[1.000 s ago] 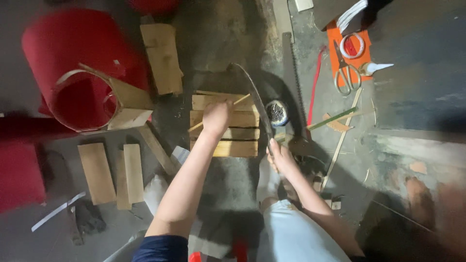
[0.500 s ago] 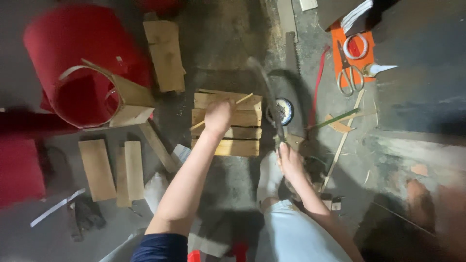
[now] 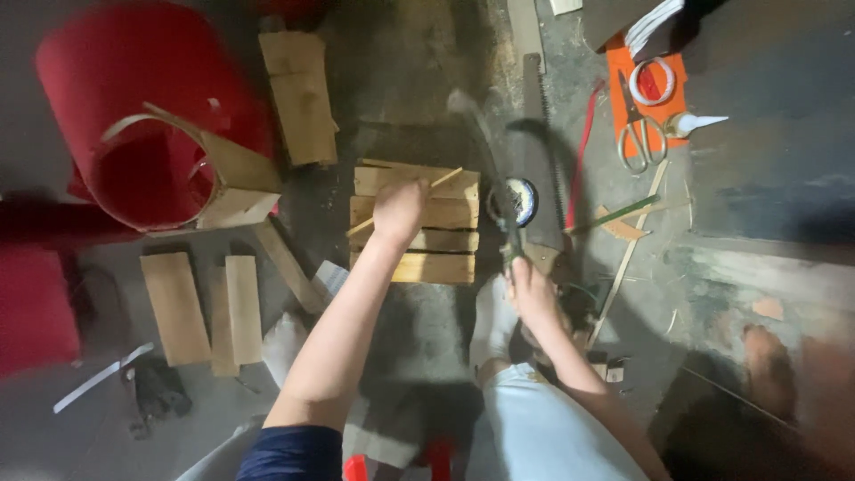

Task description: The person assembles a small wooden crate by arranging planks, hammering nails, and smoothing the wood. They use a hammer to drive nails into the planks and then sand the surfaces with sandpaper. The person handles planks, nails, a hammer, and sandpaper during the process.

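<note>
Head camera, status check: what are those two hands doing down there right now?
Left hand pressed on slatted wooden panel, pinning a thin stick. Right hand gripping green-handled tool, blade blurred. Small round tin close beside the panel.

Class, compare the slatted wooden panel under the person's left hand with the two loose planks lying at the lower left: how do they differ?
The slatted panel is several slats joined together; the loose planks are separate pieces. The panel's slats run across the picture; the planks run up and down it. The left hand presses on the panel; nothing touches the planks. Both are pale bare wood on the floor.
</note>
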